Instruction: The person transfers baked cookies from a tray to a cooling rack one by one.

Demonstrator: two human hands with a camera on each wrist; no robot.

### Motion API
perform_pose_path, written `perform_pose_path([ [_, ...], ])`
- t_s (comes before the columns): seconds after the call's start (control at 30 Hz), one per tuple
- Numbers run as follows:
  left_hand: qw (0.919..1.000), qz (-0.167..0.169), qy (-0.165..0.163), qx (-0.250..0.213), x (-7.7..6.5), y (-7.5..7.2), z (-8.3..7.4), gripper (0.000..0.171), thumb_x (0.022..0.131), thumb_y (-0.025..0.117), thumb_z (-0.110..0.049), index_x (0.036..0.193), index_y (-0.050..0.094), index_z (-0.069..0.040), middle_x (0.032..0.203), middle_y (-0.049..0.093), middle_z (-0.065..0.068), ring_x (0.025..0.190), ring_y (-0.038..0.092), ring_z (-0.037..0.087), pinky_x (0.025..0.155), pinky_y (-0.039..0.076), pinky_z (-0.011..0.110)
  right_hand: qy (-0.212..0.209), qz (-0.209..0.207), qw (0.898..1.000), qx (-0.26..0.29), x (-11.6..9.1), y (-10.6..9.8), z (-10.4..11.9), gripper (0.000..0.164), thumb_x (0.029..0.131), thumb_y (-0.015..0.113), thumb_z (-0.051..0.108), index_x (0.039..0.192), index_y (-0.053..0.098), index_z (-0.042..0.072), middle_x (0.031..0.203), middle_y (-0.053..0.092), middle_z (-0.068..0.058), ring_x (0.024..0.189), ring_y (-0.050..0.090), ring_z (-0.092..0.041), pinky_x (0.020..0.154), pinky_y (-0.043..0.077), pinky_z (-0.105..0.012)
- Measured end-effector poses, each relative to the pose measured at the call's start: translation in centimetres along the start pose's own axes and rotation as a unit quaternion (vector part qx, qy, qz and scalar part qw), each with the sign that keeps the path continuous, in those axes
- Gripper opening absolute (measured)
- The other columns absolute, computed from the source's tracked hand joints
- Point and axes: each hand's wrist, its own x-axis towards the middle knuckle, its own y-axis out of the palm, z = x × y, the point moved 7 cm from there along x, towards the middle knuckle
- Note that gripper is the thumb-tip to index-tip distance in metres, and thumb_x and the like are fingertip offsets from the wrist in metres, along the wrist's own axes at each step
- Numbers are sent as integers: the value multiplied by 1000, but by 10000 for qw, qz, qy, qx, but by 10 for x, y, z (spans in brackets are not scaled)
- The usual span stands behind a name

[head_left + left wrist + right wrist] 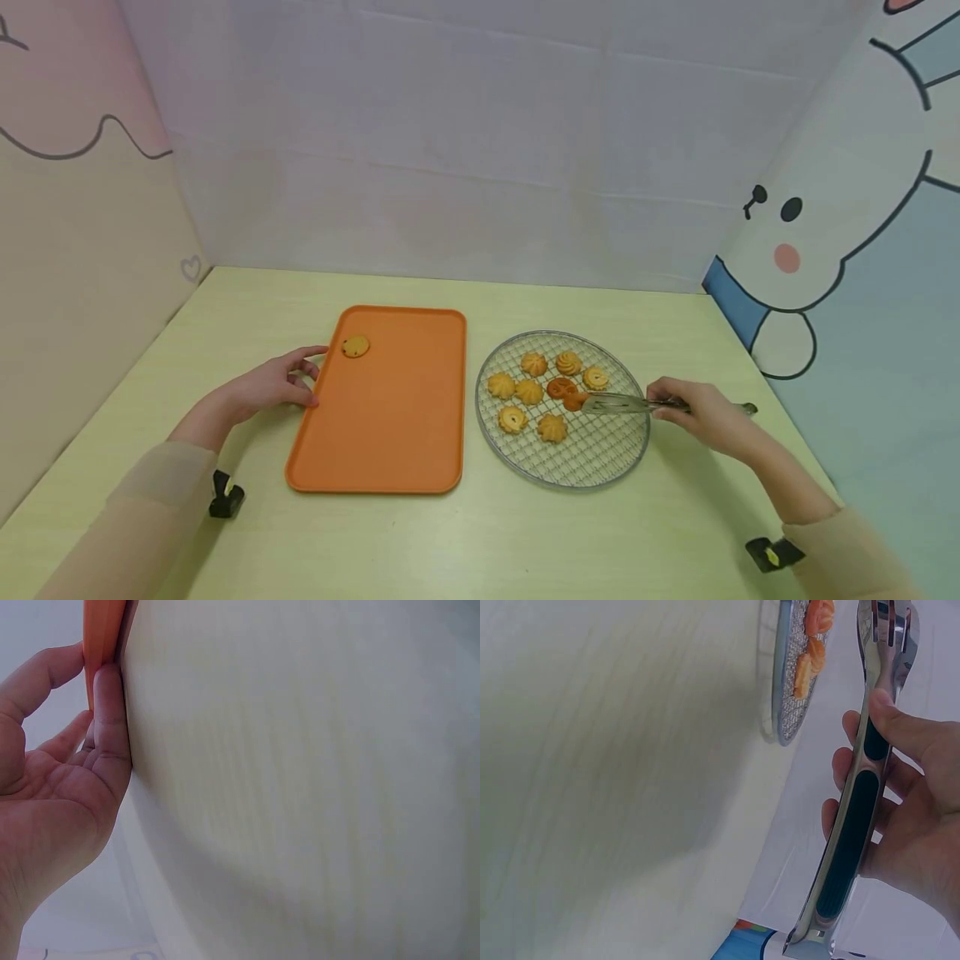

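My left hand (272,384) touches the left edge of an orange tray (390,417), with thumb and fingertips against its rim. One round flat cookie (356,347) lies in the tray's far left corner. My right hand (697,410) grips metal tongs (855,825) with dark green handle inlays. In the head view the tongs' tips point left over the round wire rack (600,450) and overlap a dark reddish-brown cookie (574,402). Beside it lies another dark cookie (560,387).
Several golden cookies, such as a star-shaped one (552,428) and a ringed one (513,419), lie on the rack. Tray and rack stand side by side on a pale wooden table (420,542), with a plain backdrop (465,167) behind and printed side panels.
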Motion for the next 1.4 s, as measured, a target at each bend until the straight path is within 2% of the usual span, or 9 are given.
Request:
perform_pose_path([
  [0.23,10000,1,-40,-10,0,0,1,89,81,72,-12,149,15,-4,118,39,18,86,56,21,76,48,27,-22,122,9999,-24,-3,8,-10,15,86,65,4,99,61,12,96,63,-1,85,59,-9,66,50,-26],
  [0.5,10000,17,16,-44,0,1,2,90,81,72,-12,149,15,-4,117,39,18,84,57,21,76,48,26,64,418,9991,-15,-4,13,-19,16,86,65,5,98,61,13,92,61,4,81,55,-2,65,48,-26],
  [0.63,10000,33,47,-69,0,1,3,90,81,73,-11,149,14,-4,117,38,18,84,56,20,75,48,26,-27,438,9990,-61,-4,14,-20,16,86,65,6,99,60,13,92,62,4,83,56,-2,65,48,-26],
  [0.8,9999,26,35,-98,0,1,3,90,81,73,-10,149,15,-3,116,38,17,83,56,19,74,47,26,-120,445,9989,-28,-4,13,-18,14,87,65,9,99,60,12,93,62,2,84,58,-7,65,48,-27],
  [0.93,9999,27,21,-121,-1,0,3,90,81,72,-10,149,14,-3,116,38,17,83,57,19,74,48,26,29,526,9986,-56,-4,14,-20,15,87,65,11,102,60,11,97,63,0,87,60,-12,68,49,-28],
  [1.2,9999,31,22,-102,-2,1,1,90,81,73,-10,149,15,-3,116,38,18,83,57,19,74,48,26,229,552,9981,-144,-5,14,-23,26,85,68,11,108,60,5,102,65,-6,94,62,-24,74,51,-34],
  [1.4,10000,24,30,-73,-1,0,1,90,81,72,-11,149,15,-4,117,38,18,83,56,19,73,47,26,323,693,9971,-43,-3,12,-23,34,83,70,11,113,58,1,105,63,-10,91,62,-25,73,51,-33],
])
